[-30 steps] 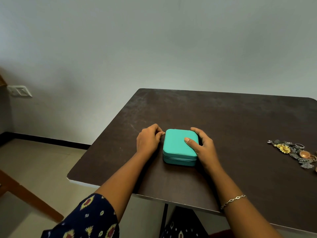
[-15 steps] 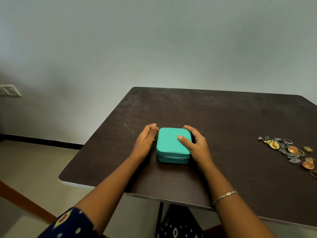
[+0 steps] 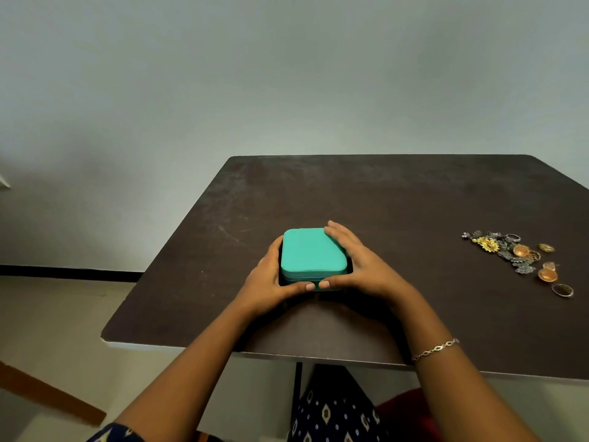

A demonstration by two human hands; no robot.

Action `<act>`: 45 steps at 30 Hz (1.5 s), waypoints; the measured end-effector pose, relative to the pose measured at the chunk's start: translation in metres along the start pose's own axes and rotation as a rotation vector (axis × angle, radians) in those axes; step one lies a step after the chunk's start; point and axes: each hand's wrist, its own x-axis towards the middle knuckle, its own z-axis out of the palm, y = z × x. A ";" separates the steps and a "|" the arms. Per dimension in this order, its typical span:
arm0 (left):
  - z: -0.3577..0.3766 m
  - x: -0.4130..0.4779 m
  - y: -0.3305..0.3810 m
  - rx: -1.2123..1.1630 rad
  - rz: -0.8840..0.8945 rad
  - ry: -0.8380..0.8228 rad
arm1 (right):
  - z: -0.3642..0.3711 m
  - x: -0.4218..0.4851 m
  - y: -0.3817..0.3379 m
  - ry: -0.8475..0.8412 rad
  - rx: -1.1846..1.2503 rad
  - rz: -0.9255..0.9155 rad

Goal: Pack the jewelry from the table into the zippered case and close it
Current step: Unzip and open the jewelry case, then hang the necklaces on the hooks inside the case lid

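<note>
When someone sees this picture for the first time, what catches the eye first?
The bright teal case, closed, in the middle of the dark table stands out first; the left hand and right hand hold it by its sides. Then comes the jewelry, lying apart near the table's right edge.

The single head camera sat above the near edge of the table [image 3: 382, 202], looking forward and down. It faced the wall [image 3: 287, 74] across the table, close enough that the forearms [image 3: 191, 362] filled the bottom, with floor [image 3: 47, 314] at left
</note>
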 end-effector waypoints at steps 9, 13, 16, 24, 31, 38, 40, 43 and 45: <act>0.001 0.000 -0.002 0.003 -0.013 0.017 | -0.010 0.006 0.000 0.101 0.050 -0.025; 0.001 -0.001 0.002 0.011 -0.015 0.012 | -0.026 0.017 -0.011 0.119 0.174 -0.003; 0.001 0.000 0.001 0.035 -0.015 0.004 | -0.034 0.030 -0.017 0.125 0.147 -0.008; 0.000 0.001 0.001 0.078 -0.029 -0.011 | -0.037 0.063 -0.022 0.365 0.083 0.121; 0.000 0.001 0.003 0.092 -0.016 -0.004 | -0.035 0.083 -0.005 0.457 0.026 0.242; -0.001 0.000 0.005 0.093 -0.027 -0.004 | -0.032 0.086 0.005 0.463 0.090 0.307; -0.001 0.000 0.006 0.091 -0.027 -0.002 | -0.036 0.083 0.003 0.488 0.106 0.307; -0.001 0.000 0.006 0.071 -0.033 -0.012 | -0.043 0.072 -0.006 0.577 0.014 0.205; -0.002 0.000 0.006 0.016 -0.060 -0.021 | -0.046 0.061 -0.016 0.610 -0.056 0.118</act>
